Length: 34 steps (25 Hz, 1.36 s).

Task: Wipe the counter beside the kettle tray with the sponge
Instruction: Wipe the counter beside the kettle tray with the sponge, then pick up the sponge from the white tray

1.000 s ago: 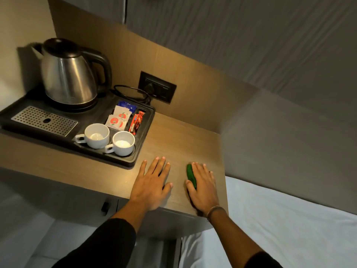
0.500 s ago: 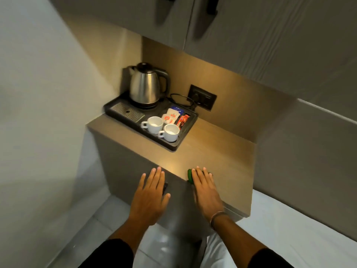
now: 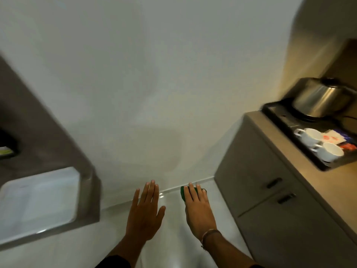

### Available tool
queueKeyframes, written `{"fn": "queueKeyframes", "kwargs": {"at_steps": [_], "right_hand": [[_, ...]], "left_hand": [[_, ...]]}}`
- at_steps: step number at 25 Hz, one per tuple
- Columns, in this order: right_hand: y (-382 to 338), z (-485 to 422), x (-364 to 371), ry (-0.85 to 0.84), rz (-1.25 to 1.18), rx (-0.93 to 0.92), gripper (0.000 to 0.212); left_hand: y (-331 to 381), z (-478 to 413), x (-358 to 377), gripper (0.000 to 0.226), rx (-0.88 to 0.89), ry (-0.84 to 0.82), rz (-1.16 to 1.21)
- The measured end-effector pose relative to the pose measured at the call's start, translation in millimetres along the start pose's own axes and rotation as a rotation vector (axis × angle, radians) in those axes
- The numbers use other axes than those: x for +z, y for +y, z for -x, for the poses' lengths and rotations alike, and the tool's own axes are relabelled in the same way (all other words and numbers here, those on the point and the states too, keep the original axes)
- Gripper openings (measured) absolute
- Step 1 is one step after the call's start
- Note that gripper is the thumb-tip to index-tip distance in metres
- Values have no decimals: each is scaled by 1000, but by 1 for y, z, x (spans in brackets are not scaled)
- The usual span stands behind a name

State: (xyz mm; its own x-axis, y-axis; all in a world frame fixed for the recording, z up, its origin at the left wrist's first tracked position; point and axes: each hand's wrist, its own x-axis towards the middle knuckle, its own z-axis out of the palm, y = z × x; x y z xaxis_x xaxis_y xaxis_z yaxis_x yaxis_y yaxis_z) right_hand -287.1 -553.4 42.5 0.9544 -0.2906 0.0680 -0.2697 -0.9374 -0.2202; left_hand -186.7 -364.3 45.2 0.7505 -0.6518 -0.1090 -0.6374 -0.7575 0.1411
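My right hand (image 3: 198,207) is held flat in the air over the floor, gripping a green sponge (image 3: 182,193) that peeks out under its fingers. My left hand (image 3: 144,211) hovers beside it, fingers straight, holding nothing. The wooden counter (image 3: 332,182) is off to the right, well away from both hands. On it sits the black kettle tray (image 3: 274,111) with a steel kettle (image 3: 322,99), two white cups (image 3: 328,151) and sachets (image 3: 332,139). The picture is blurred by motion.
Grey cabinet fronts with two dark handles (image 3: 274,183) stand below the counter. A white wall (image 3: 154,84) fills the middle. At left a grey ledge holds a white basin-like tray (image 3: 38,202). Glossy pale floor (image 3: 173,248) lies beneath my hands.
My view has swung left and back from the counter. Both hands left the countertop and now hang over the floor, the right one still on the sponge. The kettle tray slid to the right edge.
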Motion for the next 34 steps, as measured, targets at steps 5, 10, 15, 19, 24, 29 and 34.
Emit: {"fn": "queueKeyframes", "kwargs": {"at_steps": [5,10,15,19,24,29,34], "right_hand": [[-159,-27,44,-55,-82,-243,74],[-333,-60,87,-105,-126,-381,75],[-428,-108,119,-102,-105,-372,80],[-456,-140,137,-177,-70,-376,75],[-471,-168,184,-288,2,-296,79],[-468,-170,210,-378,24,-305,83],[-471,-174,207,-407,17,-297,77]], "left_hand": [[-138,73,-15,80,-243,-1,0],[-297,120,-14,77,-386,-1,18],[-390,112,-15,77,-395,-28,-48],[-420,94,-15,80,-401,-59,-99],[-461,82,15,81,-391,-96,-42],[-475,81,32,82,-371,-86,5],[-475,80,21,83,-360,-102,-6]]}}
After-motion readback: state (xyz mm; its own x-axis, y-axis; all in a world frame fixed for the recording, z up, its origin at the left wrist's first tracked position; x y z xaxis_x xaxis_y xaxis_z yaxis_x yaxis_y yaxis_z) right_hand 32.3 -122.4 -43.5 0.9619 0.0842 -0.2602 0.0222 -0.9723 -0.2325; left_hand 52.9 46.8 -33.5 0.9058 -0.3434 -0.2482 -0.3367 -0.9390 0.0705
